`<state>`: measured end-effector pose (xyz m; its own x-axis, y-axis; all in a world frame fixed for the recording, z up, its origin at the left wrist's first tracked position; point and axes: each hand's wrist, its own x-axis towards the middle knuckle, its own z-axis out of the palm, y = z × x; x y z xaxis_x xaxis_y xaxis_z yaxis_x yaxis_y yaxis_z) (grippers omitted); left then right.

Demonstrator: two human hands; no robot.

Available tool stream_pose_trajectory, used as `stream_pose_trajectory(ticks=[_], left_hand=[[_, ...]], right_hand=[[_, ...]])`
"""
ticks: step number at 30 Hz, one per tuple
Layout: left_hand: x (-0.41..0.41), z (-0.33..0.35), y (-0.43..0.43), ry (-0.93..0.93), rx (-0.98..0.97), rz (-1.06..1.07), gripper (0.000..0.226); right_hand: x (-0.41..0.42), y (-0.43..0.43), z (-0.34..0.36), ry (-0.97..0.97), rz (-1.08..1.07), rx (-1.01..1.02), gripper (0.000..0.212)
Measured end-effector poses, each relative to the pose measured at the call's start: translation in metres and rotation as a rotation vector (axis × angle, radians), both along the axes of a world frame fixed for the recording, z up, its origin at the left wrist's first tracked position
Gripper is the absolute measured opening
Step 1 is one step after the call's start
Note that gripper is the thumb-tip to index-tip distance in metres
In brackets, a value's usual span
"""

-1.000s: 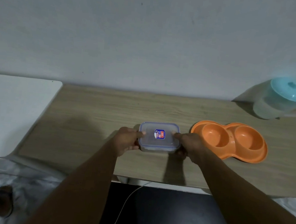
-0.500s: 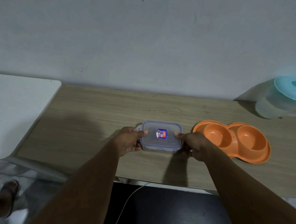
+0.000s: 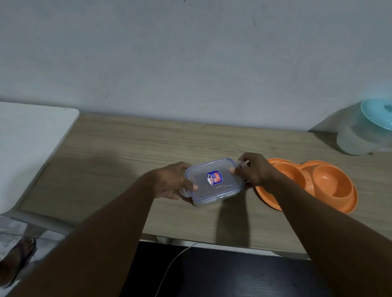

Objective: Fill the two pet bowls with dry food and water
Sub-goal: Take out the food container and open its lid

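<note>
A clear lidded food container with a blue seal and a red-blue sticker is tilted, its lid on. My left hand grips its near left end, where a side flap hangs open. My right hand pinches the flap at its far right end. The orange double pet bowl lies on the wooden table just right of my right hand, both cups bare. A jug with a teal lid stands at the back right against the wall, holding pale liquid.
The wooden table runs from the wall to a front edge near my arms. A white table adjoins it on the left. Below are a dark floor panel, a white cable and a foot in a sandal.
The container has turned from square-on to a diagonal tilt. My right hand has shifted up to its far right flap and my left hand has slid to the near left end.
</note>
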<state>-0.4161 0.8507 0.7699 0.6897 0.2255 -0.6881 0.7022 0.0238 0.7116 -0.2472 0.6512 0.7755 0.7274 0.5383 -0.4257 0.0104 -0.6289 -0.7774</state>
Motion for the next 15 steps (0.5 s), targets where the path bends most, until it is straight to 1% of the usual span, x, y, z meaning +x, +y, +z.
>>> stream_pose_trajectory(ticks=[1, 3, 4, 7, 8, 9, 11, 13, 15], left_hand=[[0.004, 0.004, 0.000, 0.009, 0.051, -0.051, 0.050], [0.013, 0.011, 0.000, 0.043, 0.150, -0.082, 0.042], [0.017, 0.012, -0.001, 0.074, 0.172, -0.079, 0.046], [0.024, 0.007, -0.013, 0.127, 0.157, -0.097, 0.074], [0.024, 0.002, -0.017, 0.107, 0.162, -0.085, 0.075], [0.024, -0.003, -0.021, 0.076, 0.173, -0.061, 0.071], [0.022, -0.010, -0.025, 0.027, 0.161, 0.008, 0.060], [0.018, -0.016, -0.027, 0.016, 0.064, 0.093, 0.055], [0.012, -0.017, -0.033, 0.025, -0.066, 0.170, 0.052]], right_hand=[[0.006, 0.005, 0.003, -0.089, 0.043, -0.034, 0.016], [0.014, 0.016, 0.009, -0.237, 0.122, -0.090, 0.009], [0.016, 0.022, 0.012, -0.287, 0.159, -0.104, 0.008], [0.015, 0.039, 0.008, -0.352, 0.200, -0.139, 0.007], [0.012, 0.044, 0.005, -0.374, 0.194, -0.141, 0.009], [0.009, 0.048, 0.001, -0.392, 0.185, -0.134, 0.010], [0.003, 0.050, -0.001, -0.403, 0.128, -0.100, 0.014], [-0.004, 0.043, 0.000, -0.382, 0.016, -0.048, 0.022], [-0.015, 0.030, -0.002, -0.294, -0.145, 0.004, 0.034]])
